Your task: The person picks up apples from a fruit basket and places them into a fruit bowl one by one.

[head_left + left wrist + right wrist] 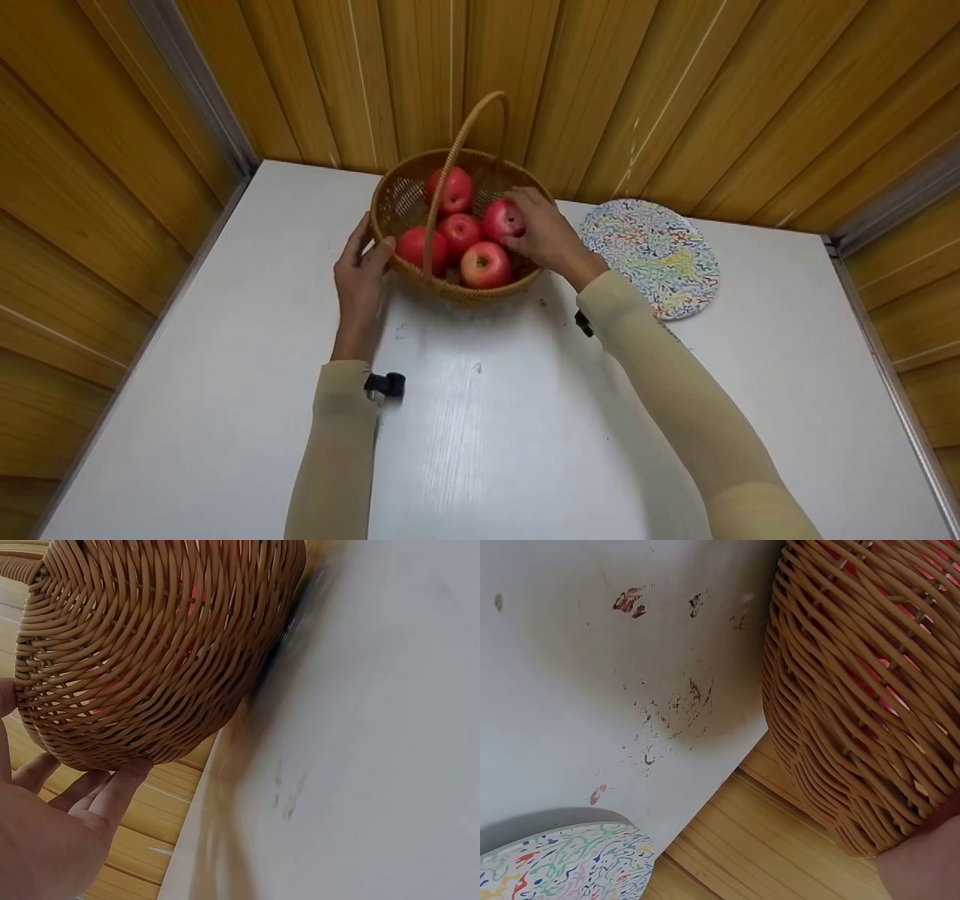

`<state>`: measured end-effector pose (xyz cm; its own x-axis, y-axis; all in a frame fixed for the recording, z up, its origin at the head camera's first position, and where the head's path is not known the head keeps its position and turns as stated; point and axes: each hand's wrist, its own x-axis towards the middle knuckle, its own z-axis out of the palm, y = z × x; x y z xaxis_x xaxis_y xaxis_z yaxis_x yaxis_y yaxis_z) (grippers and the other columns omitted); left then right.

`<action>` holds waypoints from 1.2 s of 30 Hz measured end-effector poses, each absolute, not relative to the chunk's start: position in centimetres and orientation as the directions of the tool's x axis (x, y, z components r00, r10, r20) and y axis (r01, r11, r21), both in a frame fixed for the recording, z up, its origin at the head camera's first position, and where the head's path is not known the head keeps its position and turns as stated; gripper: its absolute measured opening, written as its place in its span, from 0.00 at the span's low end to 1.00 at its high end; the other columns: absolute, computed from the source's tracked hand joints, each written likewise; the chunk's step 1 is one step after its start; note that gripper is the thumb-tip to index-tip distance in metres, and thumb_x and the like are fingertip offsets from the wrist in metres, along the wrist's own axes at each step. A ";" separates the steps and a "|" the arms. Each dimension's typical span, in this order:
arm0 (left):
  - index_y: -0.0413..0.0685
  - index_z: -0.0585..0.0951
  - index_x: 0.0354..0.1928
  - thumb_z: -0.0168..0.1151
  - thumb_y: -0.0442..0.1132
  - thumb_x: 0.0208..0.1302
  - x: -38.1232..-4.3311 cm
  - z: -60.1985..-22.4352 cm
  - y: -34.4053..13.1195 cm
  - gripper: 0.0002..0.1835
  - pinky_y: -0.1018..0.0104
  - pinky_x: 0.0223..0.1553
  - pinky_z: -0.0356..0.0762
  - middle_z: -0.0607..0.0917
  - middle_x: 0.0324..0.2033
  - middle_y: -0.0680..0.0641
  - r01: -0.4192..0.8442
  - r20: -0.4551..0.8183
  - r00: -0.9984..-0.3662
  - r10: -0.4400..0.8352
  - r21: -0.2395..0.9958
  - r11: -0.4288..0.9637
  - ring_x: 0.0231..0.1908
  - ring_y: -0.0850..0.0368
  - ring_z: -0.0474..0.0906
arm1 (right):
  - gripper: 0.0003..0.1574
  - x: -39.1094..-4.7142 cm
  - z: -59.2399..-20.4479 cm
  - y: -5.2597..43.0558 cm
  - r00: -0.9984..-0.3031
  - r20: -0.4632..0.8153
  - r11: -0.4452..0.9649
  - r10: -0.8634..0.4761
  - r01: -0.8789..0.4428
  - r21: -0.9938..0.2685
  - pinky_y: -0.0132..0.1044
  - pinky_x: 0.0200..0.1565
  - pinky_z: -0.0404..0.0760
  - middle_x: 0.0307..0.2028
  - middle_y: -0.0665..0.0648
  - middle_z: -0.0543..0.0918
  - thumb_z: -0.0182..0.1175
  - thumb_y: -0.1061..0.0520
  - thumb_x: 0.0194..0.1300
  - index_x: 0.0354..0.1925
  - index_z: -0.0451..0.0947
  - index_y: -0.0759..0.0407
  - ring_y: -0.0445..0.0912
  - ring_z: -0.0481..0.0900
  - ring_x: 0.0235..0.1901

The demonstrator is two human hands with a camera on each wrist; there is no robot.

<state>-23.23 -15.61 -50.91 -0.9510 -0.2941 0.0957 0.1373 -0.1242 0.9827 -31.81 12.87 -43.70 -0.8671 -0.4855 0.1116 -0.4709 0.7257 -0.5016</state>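
Observation:
A round wicker basket [472,295] with a tall hoop handle stands near the back of the table and contains several red apples. At its left side, my left hand [361,264] holds the basket, thumb at the rim and fingers against the outer wall; the left wrist view shows the fingertips on the woven side [150,652]. My right hand [546,231] reaches over the right rim and grips an apple [498,219] inside the basket. Beside that apple lie a middle apple [460,232] and a paler front apple [486,267]. In the right wrist view the basket hides most of this hand.
To the right of the basket, a round plate [651,259] with a multicoloured squiggle pattern lies on the white table [480,420]. Wood-panelled walls [592,97] stand behind and at both sides. Small dark marks [682,701] spot the tabletop near the basket.

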 end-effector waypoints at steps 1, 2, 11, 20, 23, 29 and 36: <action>0.63 0.70 0.80 0.65 0.50 0.77 -23.2 -50.8 -15.6 0.32 0.55 0.62 0.81 0.74 0.72 0.51 0.140 0.098 -0.951 -0.293 0.982 -0.126 0.67 0.53 0.76 | 0.46 -31.9 -43.7 12.8 -0.865 0.105 0.731 -0.490 -0.473 -0.492 0.51 0.75 0.64 0.75 0.67 0.65 0.73 0.59 0.69 0.77 0.65 0.67 0.59 0.63 0.76; 0.63 0.70 0.80 0.65 0.50 0.77 -23.2 -50.8 -15.6 0.32 0.54 0.62 0.81 0.74 0.72 0.51 0.141 0.098 -0.951 -0.293 0.982 -0.129 0.67 0.53 0.76 | 0.46 -32.0 -43.7 12.8 -0.863 0.096 0.736 -0.496 -0.476 -0.482 0.52 0.75 0.64 0.75 0.67 0.66 0.73 0.58 0.69 0.77 0.65 0.67 0.59 0.63 0.76; 0.61 0.71 0.79 0.67 0.49 0.76 -23.1 -50.5 -15.5 0.33 0.53 0.61 0.81 0.74 0.73 0.50 0.155 0.110 -0.950 -0.292 0.979 -0.134 0.68 0.52 0.76 | 0.46 -32.5 -43.9 12.5 -0.865 0.059 0.765 -0.498 -0.470 -0.440 0.55 0.73 0.67 0.72 0.68 0.68 0.73 0.58 0.69 0.77 0.63 0.67 0.60 0.66 0.73; 0.59 0.70 0.80 0.67 0.48 0.76 -23.2 -50.7 -15.5 0.33 0.55 0.60 0.82 0.74 0.73 0.50 0.168 0.124 -0.947 -0.295 0.978 -0.128 0.68 0.53 0.76 | 0.52 -32.9 -43.9 12.2 -0.872 0.016 0.804 -0.489 -0.457 -0.380 0.56 0.74 0.64 0.73 0.71 0.66 0.72 0.58 0.69 0.81 0.57 0.67 0.65 0.65 0.73; 0.61 0.71 0.79 0.67 0.48 0.76 -23.3 -50.8 -15.5 0.33 0.54 0.61 0.82 0.74 0.73 0.51 0.155 0.111 -0.947 -0.303 0.980 -0.127 0.68 0.53 0.76 | 0.54 -32.9 -43.9 12.1 -0.871 0.004 0.814 -0.491 -0.460 -0.355 0.56 0.74 0.64 0.74 0.71 0.66 0.73 0.58 0.69 0.81 0.56 0.67 0.66 0.64 0.73; 0.61 0.71 0.80 0.67 0.48 0.77 -23.2 -50.7 -15.5 0.33 0.53 0.62 0.80 0.73 0.73 0.50 0.141 0.094 -0.950 -0.299 0.980 -0.139 0.69 0.53 0.75 | 0.50 -33.0 -44.1 12.1 -0.863 0.027 0.809 -0.505 -0.484 -0.334 0.57 0.72 0.67 0.72 0.68 0.69 0.73 0.58 0.68 0.79 0.61 0.66 0.65 0.67 0.71; 0.60 0.70 0.80 0.66 0.47 0.77 -23.2 -50.5 -15.6 0.33 0.55 0.62 0.81 0.73 0.74 0.50 0.145 0.100 -0.953 -0.287 0.979 -0.140 0.69 0.52 0.75 | 0.48 -32.8 -44.0 12.3 -0.859 0.119 0.778 -0.499 -0.504 -0.375 0.55 0.70 0.69 0.69 0.68 0.72 0.75 0.56 0.65 0.76 0.66 0.66 0.64 0.69 0.67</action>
<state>-23.17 -15.56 -50.51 -0.9528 -0.2866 0.1002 0.1451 -0.1401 0.9794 -32.77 12.33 -44.00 -0.8585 -0.4987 0.1192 -0.5040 0.7782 -0.3747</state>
